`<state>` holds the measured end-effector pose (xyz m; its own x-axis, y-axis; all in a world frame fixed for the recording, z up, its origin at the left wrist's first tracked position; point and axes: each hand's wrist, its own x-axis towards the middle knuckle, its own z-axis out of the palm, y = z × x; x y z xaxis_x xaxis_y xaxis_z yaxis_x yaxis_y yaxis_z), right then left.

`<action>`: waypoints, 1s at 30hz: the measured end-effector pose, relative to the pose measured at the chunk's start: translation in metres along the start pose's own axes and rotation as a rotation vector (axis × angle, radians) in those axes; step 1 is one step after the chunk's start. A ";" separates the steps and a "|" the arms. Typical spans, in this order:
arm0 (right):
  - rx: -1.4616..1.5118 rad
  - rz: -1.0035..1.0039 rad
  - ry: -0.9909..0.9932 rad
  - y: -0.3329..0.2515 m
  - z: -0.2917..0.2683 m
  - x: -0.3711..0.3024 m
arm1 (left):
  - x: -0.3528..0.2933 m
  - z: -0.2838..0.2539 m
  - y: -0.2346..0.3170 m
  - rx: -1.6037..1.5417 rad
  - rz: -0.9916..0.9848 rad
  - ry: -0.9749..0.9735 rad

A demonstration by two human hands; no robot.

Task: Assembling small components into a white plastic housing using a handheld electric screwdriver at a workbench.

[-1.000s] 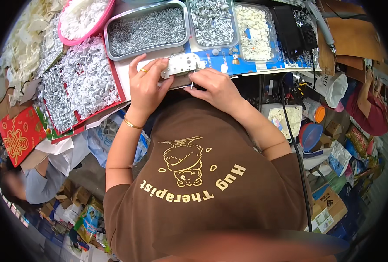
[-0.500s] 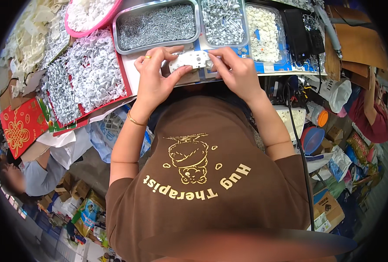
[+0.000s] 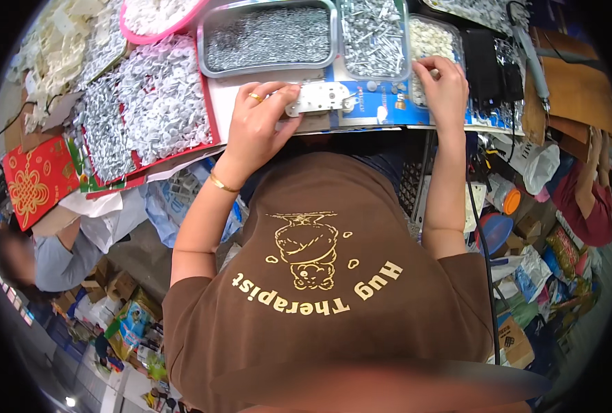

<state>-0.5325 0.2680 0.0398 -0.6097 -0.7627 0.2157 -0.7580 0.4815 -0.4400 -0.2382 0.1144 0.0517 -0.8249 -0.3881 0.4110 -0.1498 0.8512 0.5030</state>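
Note:
A flat white plastic plate with small holes (image 3: 317,98) is gripped at its left end by my left hand (image 3: 259,127), between thumb and fingers. A small piece at its right end is too small to make out. Further right, my right hand (image 3: 446,88) reaches to the near part of a clear container of small off-white pieces (image 3: 431,38). Its thumb and fingers are drawn together among those pieces. Whatever sits between the fingertips cannot be made out.
A metal tray (image 3: 271,73) of tiny pins and a clear tub (image 3: 378,77) of screws stand behind the plate. White plastic parts (image 3: 168,96) heap up at left, near a pink-rimmed bowl (image 3: 154,34). A black cable (image 3: 481,241) hangs at right. Other people are at both sides.
My right hand has left the white plate and moved right to the container of off-white pieces. My left hand still holds the plate. The whole view has shifted slightly.

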 end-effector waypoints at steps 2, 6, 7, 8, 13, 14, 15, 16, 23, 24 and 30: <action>0.007 0.013 -0.045 -0.001 -0.003 0.001 | -0.004 0.006 0.000 0.020 -0.010 0.025; 0.331 0.199 -0.008 0.003 -0.009 -0.004 | -0.002 -0.003 0.001 -0.039 -0.044 -0.020; 0.396 0.200 0.020 -0.001 -0.012 -0.004 | 0.003 -0.011 0.004 -0.054 -0.056 -0.067; 0.462 0.202 0.049 -0.008 -0.018 -0.002 | 0.010 -0.020 0.006 -0.091 -0.099 -0.063; 0.698 0.010 0.017 -0.075 -0.045 -0.017 | 0.044 -0.035 -0.048 0.326 -0.065 0.124; 0.673 -0.042 -0.060 -0.087 -0.040 -0.019 | 0.049 -0.028 -0.057 0.330 -0.067 0.127; 0.647 -0.095 -0.136 -0.095 -0.034 -0.022 | 0.050 -0.019 -0.066 0.359 -0.050 0.098; 0.614 -0.104 -0.156 -0.097 -0.023 -0.028 | 0.051 -0.012 -0.073 0.385 -0.030 0.069; 0.420 -0.553 0.038 -0.089 0.005 -0.038 | 0.052 -0.006 -0.078 0.304 -0.132 0.016; 0.420 -0.555 0.037 -0.086 0.004 -0.037 | 0.052 -0.007 -0.078 0.304 -0.134 0.019; 0.467 -0.616 -0.105 -0.086 -0.013 -0.019 | 0.042 -0.022 -0.059 0.229 -0.146 0.088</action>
<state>-0.4587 0.2463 0.0852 -0.0675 -0.8816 0.4672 -0.7622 -0.2566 -0.5943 -0.2524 0.0397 0.0558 -0.7367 -0.5331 0.4159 -0.3912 0.8378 0.3809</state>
